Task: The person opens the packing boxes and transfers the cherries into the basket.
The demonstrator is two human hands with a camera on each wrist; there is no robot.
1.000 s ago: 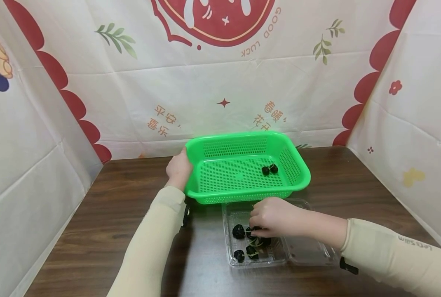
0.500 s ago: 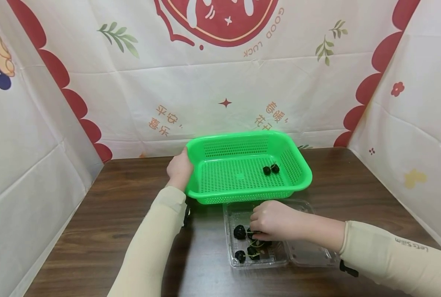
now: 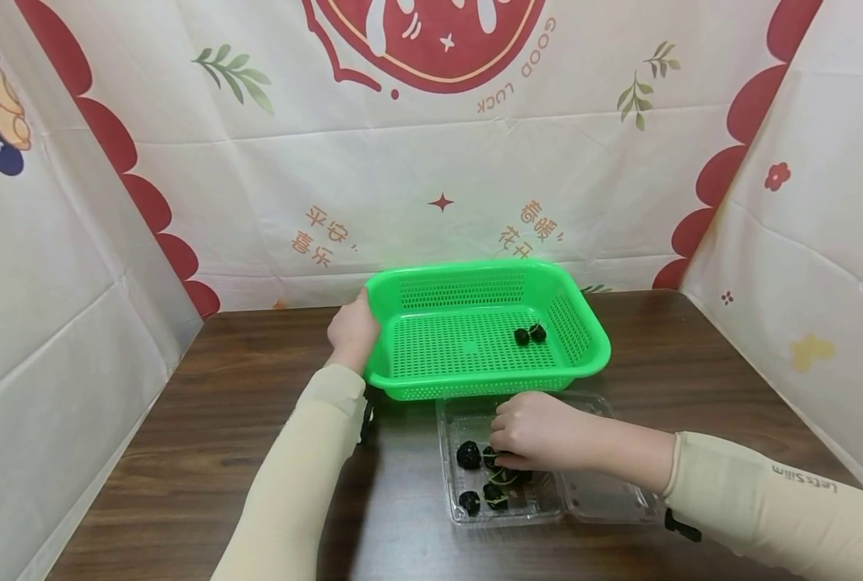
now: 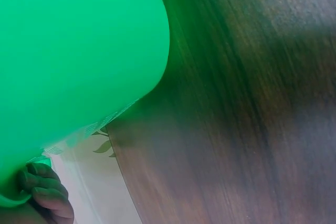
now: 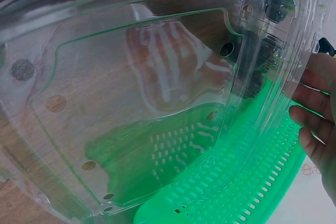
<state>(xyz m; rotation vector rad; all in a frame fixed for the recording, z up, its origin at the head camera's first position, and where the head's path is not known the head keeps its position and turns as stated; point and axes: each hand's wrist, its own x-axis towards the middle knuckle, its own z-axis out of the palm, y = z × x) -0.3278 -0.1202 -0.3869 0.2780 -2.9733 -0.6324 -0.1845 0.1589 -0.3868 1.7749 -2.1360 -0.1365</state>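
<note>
In the head view my left hand (image 3: pixel 353 329) grips the left rim of a green plastic basket (image 3: pixel 468 382); its curled fingers (image 4: pixel 48 188) show beneath the rim in the left wrist view. Two dark cherries (image 3: pixel 529 334) lie in the basket, at its right side. My right hand (image 3: pixel 536 432) reaches down into a clear plastic box (image 3: pixel 444 472), its fingertips pinching among dark cherries (image 3: pixel 468 454) with thin green stems. Several more lie around them. The fingers (image 5: pixel 310 121) of this hand are bent in the right wrist view, with the thumb hidden.
The box's clear lid (image 3: pixel 606 492) lies folded out to the right. Box and basket stand close together on a dark wooden table (image 3: pixel 243 420). A printed white cloth (image 3: pixel 381 169) hangs behind the table and along both sides.
My right hand has sunk slightly lower among the cherries in the box over the last second. My left hand keeps its hold on the basket.
</note>
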